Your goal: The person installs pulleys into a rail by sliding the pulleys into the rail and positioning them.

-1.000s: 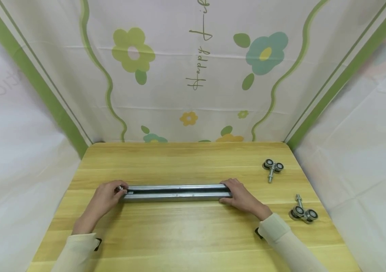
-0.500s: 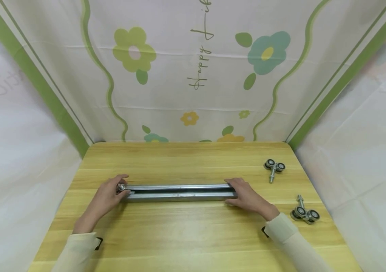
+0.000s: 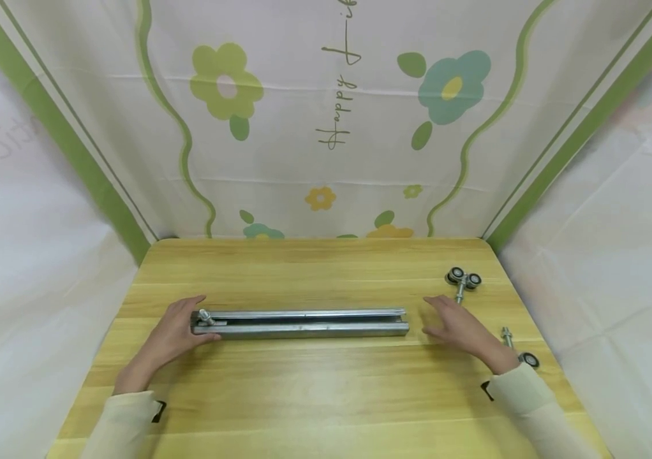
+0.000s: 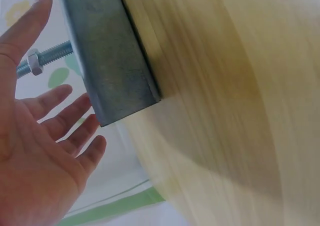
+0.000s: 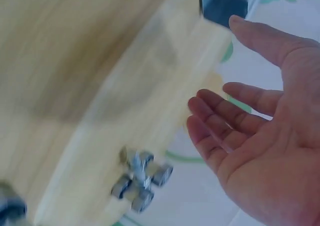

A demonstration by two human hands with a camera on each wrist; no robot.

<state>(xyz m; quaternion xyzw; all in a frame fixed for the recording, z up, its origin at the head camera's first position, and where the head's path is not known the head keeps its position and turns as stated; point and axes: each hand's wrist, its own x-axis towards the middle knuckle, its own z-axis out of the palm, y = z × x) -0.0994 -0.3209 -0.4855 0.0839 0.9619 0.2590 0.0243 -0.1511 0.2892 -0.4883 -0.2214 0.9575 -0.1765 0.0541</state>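
Since the earlier frame, the left hand (image 3: 171, 335) had drawn a little clear of the threaded bolt (image 3: 207, 317), while the right hand (image 3: 464, 328) had come off the right end of the metal rail (image 3: 309, 330) and shifted rightward. At the left, the left hand stood loosely spread about the rail's end, gripping nothing; whether its fingertips touched the metal could not be told. The bolt rose tilted from the slot there. The rail lay crosswise on the wooden table (image 3: 303, 401), slot upward. Right of it, the right hand was half open and held nothing, near the far roller trolley (image 3: 465, 279) and the partly hidden near roller trolley (image 3: 529, 360). The step seemed to be releasing the rail; taking up a trolley would call for a pinch on its stem.
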